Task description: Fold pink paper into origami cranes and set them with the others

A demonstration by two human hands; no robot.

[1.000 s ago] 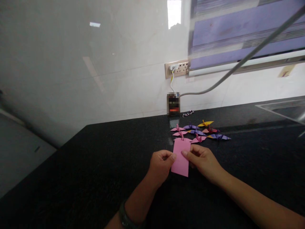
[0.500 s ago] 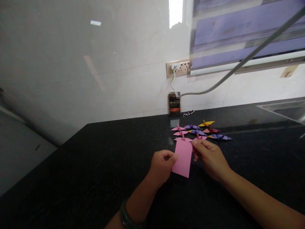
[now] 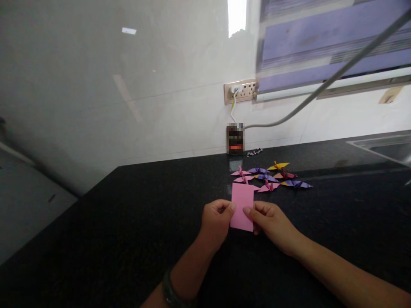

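A pink rectangular sheet of paper (image 3: 241, 196) is held upright above the dark counter. My left hand (image 3: 218, 220) pinches its left edge between thumb and fingers. On the right edge, my right hand (image 3: 269, 218) grips it with the thumb on the near face and the fingers behind. Just beyond the paper lie several folded paper cranes: pink ones (image 3: 269, 186), purple ones (image 3: 297, 184), a yellow one (image 3: 278, 166) and a dark red one (image 3: 285, 174). The paper hides part of the nearest pink crane.
The black speckled counter (image 3: 128, 222) runs back to a pale tiled wall. A dark box with a blurred front (image 3: 235, 139) leans there, beside a beaded string (image 3: 254, 152). A white plug sits in the socket (image 3: 247, 90); a thick grey cable (image 3: 308, 100) crosses the upper right.
My right hand has moved from the paper's upper right corner down to the middle of its right edge. The paper has shifted slightly left and now stands straighter.
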